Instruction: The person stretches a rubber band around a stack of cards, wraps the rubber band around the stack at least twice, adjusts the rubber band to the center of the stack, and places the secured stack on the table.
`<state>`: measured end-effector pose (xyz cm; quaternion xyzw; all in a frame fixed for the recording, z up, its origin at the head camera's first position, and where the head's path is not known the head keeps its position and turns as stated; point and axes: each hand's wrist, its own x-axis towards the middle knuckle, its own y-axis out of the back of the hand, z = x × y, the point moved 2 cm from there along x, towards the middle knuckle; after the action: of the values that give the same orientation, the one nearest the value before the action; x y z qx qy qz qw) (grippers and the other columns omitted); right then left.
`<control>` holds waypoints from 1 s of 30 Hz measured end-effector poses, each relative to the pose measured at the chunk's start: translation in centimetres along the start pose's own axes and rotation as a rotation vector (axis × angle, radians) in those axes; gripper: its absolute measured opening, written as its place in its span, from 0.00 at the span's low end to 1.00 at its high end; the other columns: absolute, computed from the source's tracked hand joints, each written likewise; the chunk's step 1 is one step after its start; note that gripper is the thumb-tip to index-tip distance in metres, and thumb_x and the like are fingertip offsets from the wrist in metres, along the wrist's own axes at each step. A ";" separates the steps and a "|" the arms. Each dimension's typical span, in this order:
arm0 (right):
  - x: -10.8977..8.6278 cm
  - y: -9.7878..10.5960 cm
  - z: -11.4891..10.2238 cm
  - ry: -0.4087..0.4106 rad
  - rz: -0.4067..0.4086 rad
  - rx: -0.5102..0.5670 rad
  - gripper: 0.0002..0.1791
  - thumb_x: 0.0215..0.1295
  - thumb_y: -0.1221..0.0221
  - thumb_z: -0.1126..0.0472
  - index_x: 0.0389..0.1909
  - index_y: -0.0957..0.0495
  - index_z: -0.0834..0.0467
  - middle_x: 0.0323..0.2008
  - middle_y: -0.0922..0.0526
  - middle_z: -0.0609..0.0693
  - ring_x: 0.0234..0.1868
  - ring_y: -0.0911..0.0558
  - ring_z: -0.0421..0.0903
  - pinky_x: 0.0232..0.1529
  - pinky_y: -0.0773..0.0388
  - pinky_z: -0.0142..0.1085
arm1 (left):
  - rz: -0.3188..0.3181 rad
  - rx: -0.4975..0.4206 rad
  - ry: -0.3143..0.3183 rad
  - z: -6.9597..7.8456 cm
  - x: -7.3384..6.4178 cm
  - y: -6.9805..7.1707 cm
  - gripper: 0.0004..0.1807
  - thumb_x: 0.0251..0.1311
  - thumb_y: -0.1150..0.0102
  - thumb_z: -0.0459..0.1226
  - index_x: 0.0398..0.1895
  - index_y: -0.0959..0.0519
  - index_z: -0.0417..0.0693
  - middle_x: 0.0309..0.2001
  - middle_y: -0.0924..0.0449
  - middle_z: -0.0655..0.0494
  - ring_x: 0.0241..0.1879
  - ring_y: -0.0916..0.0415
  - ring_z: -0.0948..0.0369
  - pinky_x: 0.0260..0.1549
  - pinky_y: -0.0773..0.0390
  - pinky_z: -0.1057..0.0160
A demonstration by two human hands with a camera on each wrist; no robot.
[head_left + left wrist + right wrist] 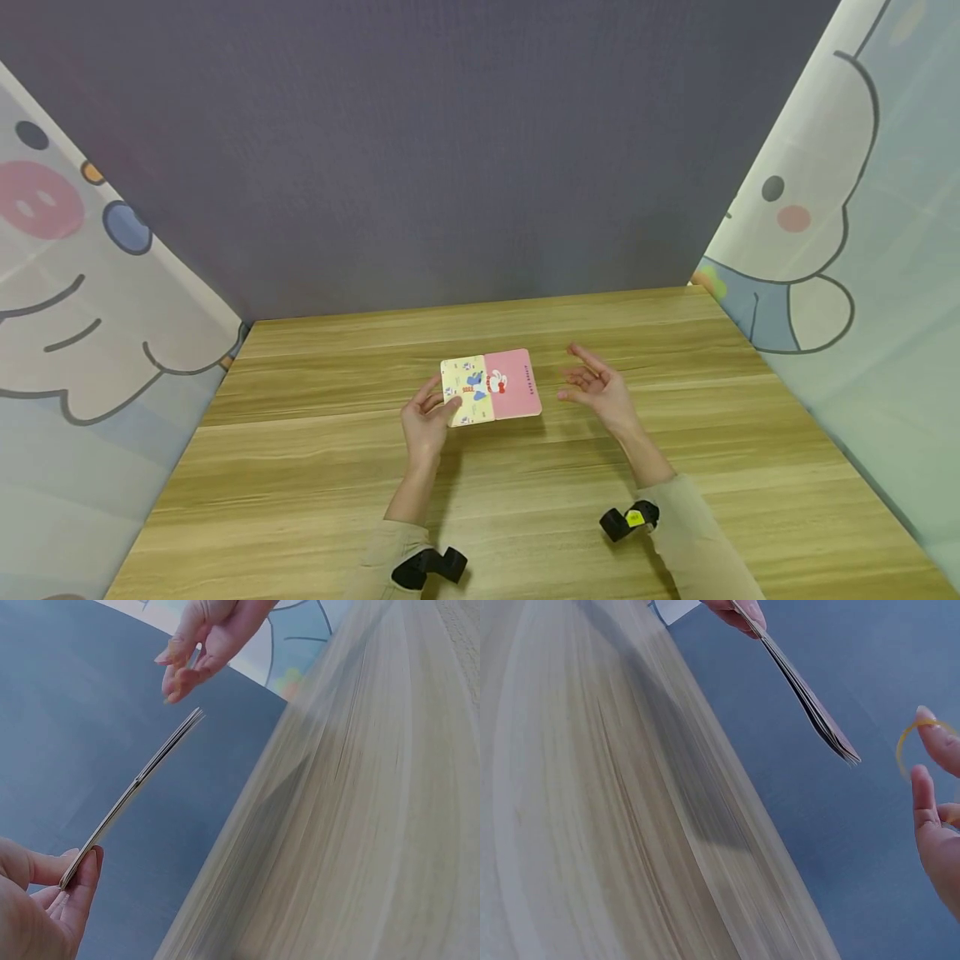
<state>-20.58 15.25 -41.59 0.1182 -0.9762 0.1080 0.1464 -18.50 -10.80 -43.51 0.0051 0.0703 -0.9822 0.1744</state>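
My left hand (425, 423) grips a thin booklet (512, 390) by its left edge, thumb on top and fingers beneath. The booklet lies spread, one half yellow with small drawings, the other pink with lettering, and a rabbit-like figure beside the seam. Edge-on in the left wrist view, its several thin leaves fan slightly at the far end. To its right, apart from it, my right hand (606, 398) is held with thumb and fingers spread. A yellow rubber band (899, 748) loops over those fingers in the right wrist view.
Both hands are above a wood-grain table (300, 467), where the booklet casts a shadow. A dark grey panel (465, 167) rises along the far edge. Cartoon-printed curtains (862, 400) flank the table. Black wrist cameras (615, 525) are strapped over the sleeves.
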 end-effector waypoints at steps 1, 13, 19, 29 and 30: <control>0.0 0.0 0.0 0.002 -0.005 0.005 0.41 0.44 0.44 0.85 0.61 0.50 0.74 0.55 0.35 0.48 0.43 0.25 0.39 0.45 0.26 0.30 | 0.000 -0.003 0.003 0.0 0.0 0.0 0.24 0.45 0.38 0.22 0.50 0.26 0.38 0.28 0.23 0.46 0.21 0.23 0.63 0.15 0.28 0.76; 0.0 1.4 2.0 0.093 -0.044 0.045 0.36 0.48 0.38 0.74 0.59 0.42 0.71 0.54 0.31 0.51 0.47 0.27 0.46 0.45 0.27 0.33 | -0.010 -0.011 -0.007 0.1 -0.5 -0.2 0.24 0.44 0.38 0.22 0.50 0.26 0.38 0.28 0.23 0.46 0.21 0.23 0.63 0.15 0.28 0.75; 0.4 2.5 3.9 0.136 -0.072 0.166 0.35 0.50 0.38 0.72 0.57 0.44 0.68 0.52 0.31 0.61 0.47 0.27 0.50 0.44 0.24 0.36 | -0.013 -0.031 -0.009 0.1 -0.6 -0.3 0.24 0.45 0.38 0.22 0.50 0.26 0.38 0.27 0.24 0.48 0.19 0.25 0.65 0.12 0.32 0.76; -0.3 0.6 1.0 -0.017 0.079 0.088 0.15 0.54 0.49 0.81 0.36 0.44 0.70 0.50 0.28 0.64 0.48 0.25 0.52 0.46 0.25 0.34 | -0.021 -0.022 -0.018 0.1 -0.6 -0.3 0.24 0.45 0.38 0.23 0.50 0.27 0.38 0.27 0.24 0.48 0.20 0.24 0.64 0.14 0.30 0.75; -0.3 0.6 1.0 -0.021 0.085 0.088 0.13 0.54 0.48 0.80 0.33 0.43 0.68 0.50 0.28 0.65 0.48 0.25 0.52 0.46 0.25 0.34 | -0.022 -0.022 -0.021 0.1 -0.6 -0.3 0.24 0.45 0.38 0.23 0.50 0.27 0.37 0.27 0.24 0.48 0.20 0.24 0.64 0.14 0.30 0.76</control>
<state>-20.72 15.65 -42.73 0.0841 -0.9761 0.1557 0.1263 -18.04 -10.34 -43.31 -0.0076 0.0792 -0.9832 0.1641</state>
